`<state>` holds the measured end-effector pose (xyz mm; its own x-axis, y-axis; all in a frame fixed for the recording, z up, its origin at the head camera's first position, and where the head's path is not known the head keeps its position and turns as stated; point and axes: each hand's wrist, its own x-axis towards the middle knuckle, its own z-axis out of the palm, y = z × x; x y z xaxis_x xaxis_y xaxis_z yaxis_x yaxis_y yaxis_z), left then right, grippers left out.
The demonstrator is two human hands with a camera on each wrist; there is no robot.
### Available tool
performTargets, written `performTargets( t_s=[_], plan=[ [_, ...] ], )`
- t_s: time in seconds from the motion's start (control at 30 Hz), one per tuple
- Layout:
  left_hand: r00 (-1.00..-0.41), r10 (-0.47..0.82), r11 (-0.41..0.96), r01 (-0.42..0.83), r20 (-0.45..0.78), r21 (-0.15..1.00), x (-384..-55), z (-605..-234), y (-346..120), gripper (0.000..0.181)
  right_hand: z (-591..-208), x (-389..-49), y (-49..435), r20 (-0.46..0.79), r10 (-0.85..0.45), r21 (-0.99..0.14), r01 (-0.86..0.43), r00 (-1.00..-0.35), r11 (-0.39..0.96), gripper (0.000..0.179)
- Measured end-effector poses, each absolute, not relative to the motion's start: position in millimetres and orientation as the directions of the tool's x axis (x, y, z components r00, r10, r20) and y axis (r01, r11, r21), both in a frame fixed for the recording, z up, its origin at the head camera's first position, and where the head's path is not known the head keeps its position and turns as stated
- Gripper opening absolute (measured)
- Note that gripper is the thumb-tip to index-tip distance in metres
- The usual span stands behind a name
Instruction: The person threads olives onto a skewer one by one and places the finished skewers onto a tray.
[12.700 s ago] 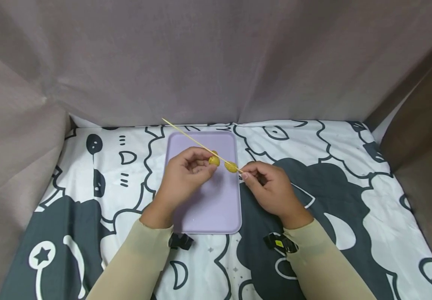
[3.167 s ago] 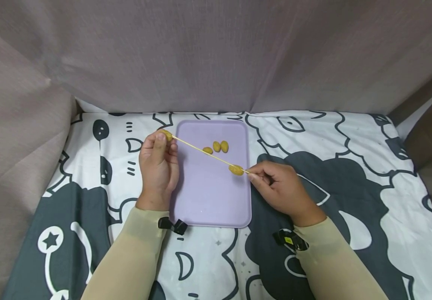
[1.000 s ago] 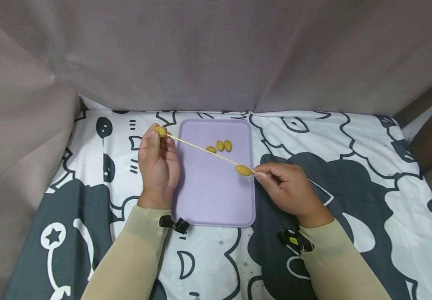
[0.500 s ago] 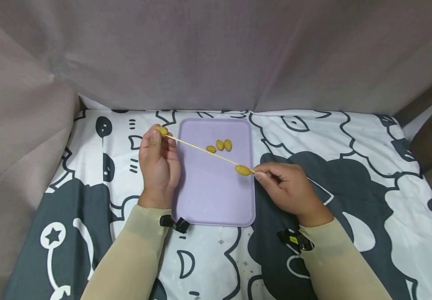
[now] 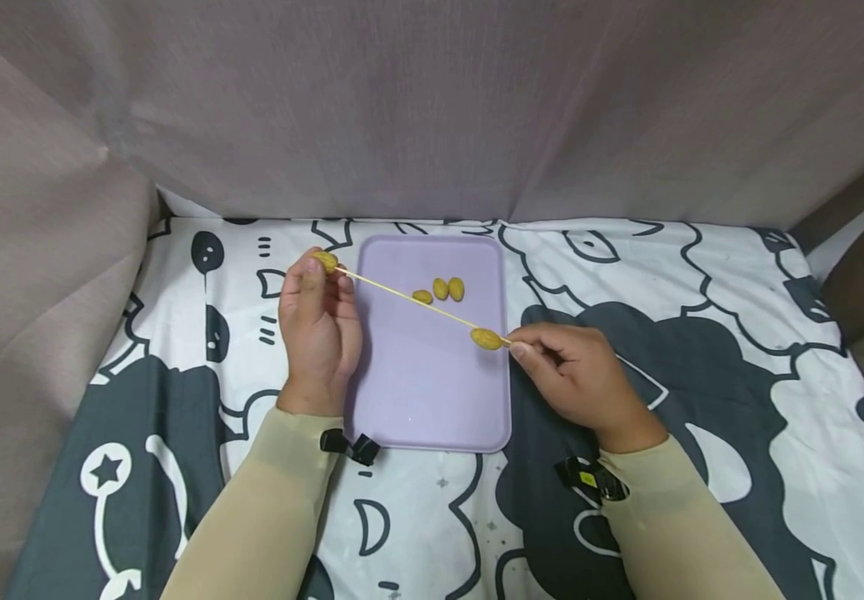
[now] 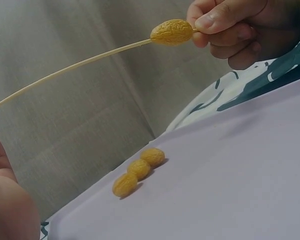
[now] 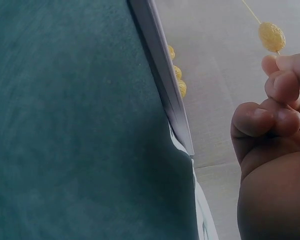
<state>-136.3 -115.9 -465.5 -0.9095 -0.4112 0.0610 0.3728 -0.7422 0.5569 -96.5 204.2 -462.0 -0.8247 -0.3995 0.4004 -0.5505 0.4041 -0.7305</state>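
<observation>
A thin bamboo skewer slants between both hands above the lilac tray. My right hand pinches its right end between thumb and fingers. Just beside those fingertips, one wrinkled yellow oval fruit is threaded on it. My left hand, palm up, pinches a second such fruit against the skewer's other end; how deep the tip sits in it is hidden. The skewer bows slightly in the left wrist view, where only part of the left hand shows.
Three more yellow fruits lie in a row on the far half of the tray. Under it spreads a white and dark grey patterned cloth. Grey-brown fabric hangs behind and at the sides.
Earlier my left hand held fruit near the skewer's middle; now it pinches fruit at the far end. The right hand keeps its pinch. Over the last second the hands barely move.
</observation>
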Motion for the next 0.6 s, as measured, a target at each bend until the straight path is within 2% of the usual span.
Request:
performTargets(
  t_s=[0.23, 0.47, 0.6],
  plan=[
    [-0.905, -0.419, -0.703, 0.372, 0.069, 0.606, -136.1, -465.3, -114.5, 0.02, -461.0, -95.4, 203.0, 0.386, -0.401, -0.735, -0.54, -0.831, 0.411, 0.018],
    [-0.899, -0.43, -0.682, 0.381, 0.08, 0.624, -137.4, -466.6, -111.5, 0.004, -462.6, -95.6, 201.4, 0.383, -0.413, -0.738, -0.543, -0.826, 0.4, 0.018],
    [-0.9, -0.427, -0.674, 0.383, 0.09, 0.631, -137.2, -467.0, -108.5, 0.01, -463.3, -95.2, 200.0, 0.372, -0.427, -0.742, -0.54, -0.824, 0.397, 0.017]
  ],
)
